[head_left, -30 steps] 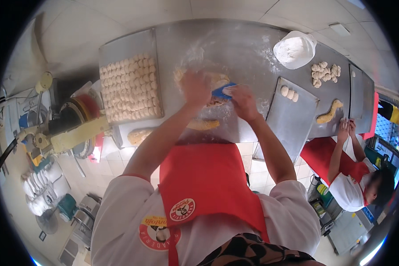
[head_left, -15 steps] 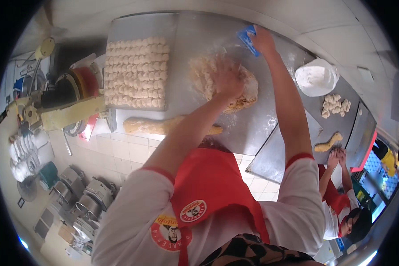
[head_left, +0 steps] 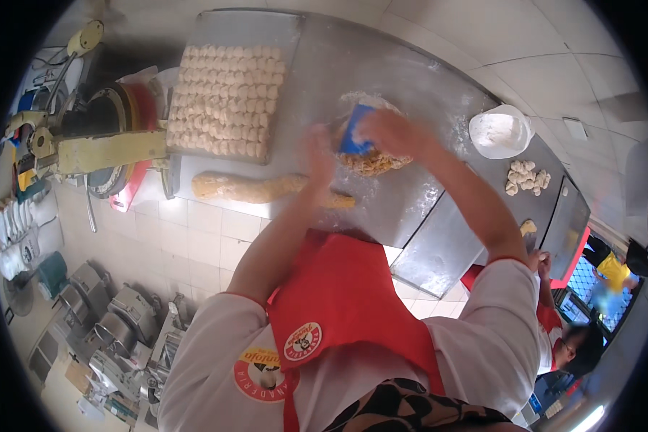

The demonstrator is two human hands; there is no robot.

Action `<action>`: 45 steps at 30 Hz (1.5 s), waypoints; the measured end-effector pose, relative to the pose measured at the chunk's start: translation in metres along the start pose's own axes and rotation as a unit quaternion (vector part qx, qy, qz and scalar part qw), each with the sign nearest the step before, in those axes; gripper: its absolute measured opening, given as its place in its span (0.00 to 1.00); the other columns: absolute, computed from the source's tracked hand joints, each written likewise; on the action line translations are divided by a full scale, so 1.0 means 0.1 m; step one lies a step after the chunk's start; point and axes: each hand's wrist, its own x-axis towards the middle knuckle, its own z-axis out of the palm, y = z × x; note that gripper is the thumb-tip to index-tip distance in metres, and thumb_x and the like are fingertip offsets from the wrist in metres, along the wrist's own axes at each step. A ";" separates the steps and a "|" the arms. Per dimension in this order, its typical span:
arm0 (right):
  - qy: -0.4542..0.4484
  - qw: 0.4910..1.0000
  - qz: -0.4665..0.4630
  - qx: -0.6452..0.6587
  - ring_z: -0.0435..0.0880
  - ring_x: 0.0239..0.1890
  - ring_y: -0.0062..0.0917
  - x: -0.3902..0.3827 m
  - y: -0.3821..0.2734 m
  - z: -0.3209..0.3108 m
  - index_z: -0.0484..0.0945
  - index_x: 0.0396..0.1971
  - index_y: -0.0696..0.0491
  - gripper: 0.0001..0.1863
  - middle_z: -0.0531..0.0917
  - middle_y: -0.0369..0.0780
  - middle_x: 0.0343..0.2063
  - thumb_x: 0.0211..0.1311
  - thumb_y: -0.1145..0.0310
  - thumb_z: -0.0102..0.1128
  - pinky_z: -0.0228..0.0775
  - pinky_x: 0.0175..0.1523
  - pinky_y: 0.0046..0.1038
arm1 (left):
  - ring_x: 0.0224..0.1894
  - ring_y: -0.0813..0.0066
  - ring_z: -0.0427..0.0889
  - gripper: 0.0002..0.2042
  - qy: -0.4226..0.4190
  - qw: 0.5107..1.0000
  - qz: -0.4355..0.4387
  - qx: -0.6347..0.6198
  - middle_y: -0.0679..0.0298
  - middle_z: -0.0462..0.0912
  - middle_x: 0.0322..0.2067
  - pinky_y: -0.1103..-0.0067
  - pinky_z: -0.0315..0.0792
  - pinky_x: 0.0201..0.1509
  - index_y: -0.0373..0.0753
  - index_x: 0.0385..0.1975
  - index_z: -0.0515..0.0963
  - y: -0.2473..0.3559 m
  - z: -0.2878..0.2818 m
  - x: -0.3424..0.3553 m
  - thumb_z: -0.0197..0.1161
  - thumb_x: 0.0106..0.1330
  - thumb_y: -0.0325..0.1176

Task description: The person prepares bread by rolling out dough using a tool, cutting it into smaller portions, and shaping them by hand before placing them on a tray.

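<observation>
My right hand [head_left: 392, 135] grips a blue dough scraper [head_left: 353, 131], its flat blade standing over the dough mound [head_left: 374, 165]. The mound is rough, crumbly and tan, lying on the floured steel table, and the hand and scraper cover part of it. At the mound's left side is my left hand [head_left: 321, 155], smeared by motion, with its fingers stretched out and nothing in it. Below that hand, along the near edge, lies a long dough roll [head_left: 245, 189]; my left forearm crosses over it.
A tray [head_left: 270, 29] with rows of dough balls [head_left: 223, 101] sits at the left. On the right stand a white flour tub [head_left: 500, 133] and a cluster of dough pieces [head_left: 527, 178]. A yellowish machine [head_left: 108, 151] borders the table. Another person [head_left: 554, 324] works at far right.
The right hand has brought the scraper from the table's far edge leftward and nearer, onto the dough mound. My left hand has come off the mound to its left side.
</observation>
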 end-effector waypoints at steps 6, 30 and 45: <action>0.060 0.994 0.072 -0.057 0.81 0.56 0.34 -0.73 -0.64 0.09 0.85 0.40 0.46 0.17 0.86 0.34 0.47 0.47 0.77 0.65 0.72 0.59 0.39 | 0.56 0.55 0.79 0.25 -0.197 0.967 -0.134 0.087 0.48 0.83 0.51 0.67 0.70 0.62 0.34 0.51 0.81 0.11 0.36 0.30 0.47 0.81 0.51; 0.463 0.648 0.595 0.109 0.84 0.37 0.53 -0.57 -0.17 0.54 0.77 0.44 0.59 0.13 0.84 0.52 0.38 0.64 0.67 0.63 0.75 0.43 0.46 | 0.70 0.63 0.71 0.26 -0.407 0.905 -0.013 0.122 0.56 0.74 0.67 0.61 0.64 0.71 0.44 0.65 0.76 0.42 1.31 1.47 0.56 0.75 0.53; 0.454 0.663 0.596 0.012 0.86 0.36 0.46 -1.47 -0.52 0.32 0.79 0.48 0.59 0.17 0.86 0.52 0.33 0.71 0.61 0.63 0.76 0.42 0.42 | 0.78 0.51 0.56 0.28 -0.129 0.868 0.150 0.456 0.55 0.59 0.76 0.43 0.47 0.76 0.48 0.76 0.60 0.54 1.17 0.67 0.38 0.80 0.52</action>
